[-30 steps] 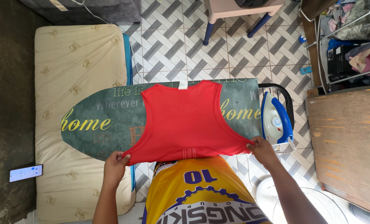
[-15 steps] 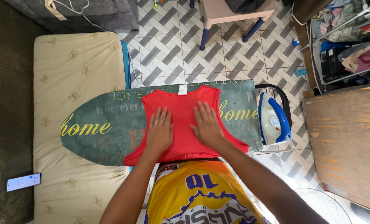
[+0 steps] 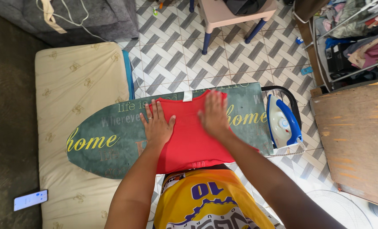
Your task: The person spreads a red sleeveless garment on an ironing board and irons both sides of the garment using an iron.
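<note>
Red sleeveless top (image 3: 189, 135) lies flat across the middle of the green ironing board (image 3: 108, 144), its near hem hanging just over the board's near edge, a white tag at its far edge. Left hand (image 3: 157, 123) flat on the top's left shoulder part, fingers spread, palm down, fingertips reaching onto the board cover; a ring shows on one finger. Right hand (image 3: 214, 112) flat on the top's far right part, fingers close together, slightly blurred; nothing gripped by either hand. White and blue iron (image 3: 283, 123) stands on the rest at the board's right end, well apart from both hands. Cream mattress (image 3: 79, 72) lies under the board's left end; a phone (image 3: 30, 200) rests just beside the mattress. Wooden bench (image 3: 358, 135) at far right.
</note>
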